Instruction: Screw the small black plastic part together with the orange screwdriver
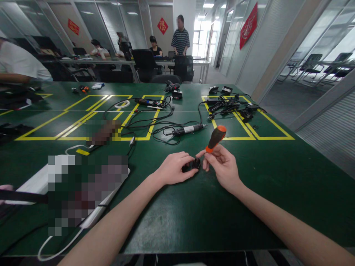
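Note:
On the green table, my left hand (177, 168) has its thumb and fingers closed around a small black part (196, 163), which stands low over the tabletop. Just to the right, my right hand (223, 168) pinches an orange-and-black screwdriver (217, 137) near the lower end of its handle. The handle tilts up and to the right. The screwdriver's shaft and tip are hidden behind the fingers, so contact with the black part cannot be made out. One right fingertip is close to the top of that part.
Beyond my hands lies a silver-and-black pen-like tool (188, 129) with looped cables. A pile of black cables and parts (229, 105) is at the back right. White power strips (95, 216) lie at the left. People sit and stand behind the green table (277, 184).

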### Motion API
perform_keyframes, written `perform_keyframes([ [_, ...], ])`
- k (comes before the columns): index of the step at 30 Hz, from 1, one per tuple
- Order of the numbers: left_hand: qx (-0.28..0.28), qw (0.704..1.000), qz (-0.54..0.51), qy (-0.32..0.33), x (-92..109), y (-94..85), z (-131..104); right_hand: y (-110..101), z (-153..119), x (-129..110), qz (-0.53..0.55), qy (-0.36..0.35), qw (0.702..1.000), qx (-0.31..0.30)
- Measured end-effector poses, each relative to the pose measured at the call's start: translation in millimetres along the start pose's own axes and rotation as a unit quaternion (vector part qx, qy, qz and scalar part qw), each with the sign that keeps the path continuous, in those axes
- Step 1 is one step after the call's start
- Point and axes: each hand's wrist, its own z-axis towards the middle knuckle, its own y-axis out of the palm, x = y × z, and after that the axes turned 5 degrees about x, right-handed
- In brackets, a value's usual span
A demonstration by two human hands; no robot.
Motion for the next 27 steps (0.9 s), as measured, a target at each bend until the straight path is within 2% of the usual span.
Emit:
perform_keyframes([
  [9,-0.003,1.0,-0.011,-0.008,0.6,-0.1,0.1,-1.2,-2.9,-4.3,-0.02,0.003,0.999,-0.027],
  [18,-0.007,1.0,-0.019,-0.009,2.8,-1.9,1.0,-9.9,3.0,-7.7,-0.034,0.018,0.993,-0.109],
  [22,-0.003,1.0,-0.01,-0.006,2.1,-0.4,0.1,-13.7,6.5,-9.7,-0.063,0.025,0.992,-0.109],
  [27,-0.004,1.0,-0.007,-0.002,1.3,0.3,-0.7,-18.7,16.1,-20.0,-0.121,-0.033,0.985,-0.117],
])
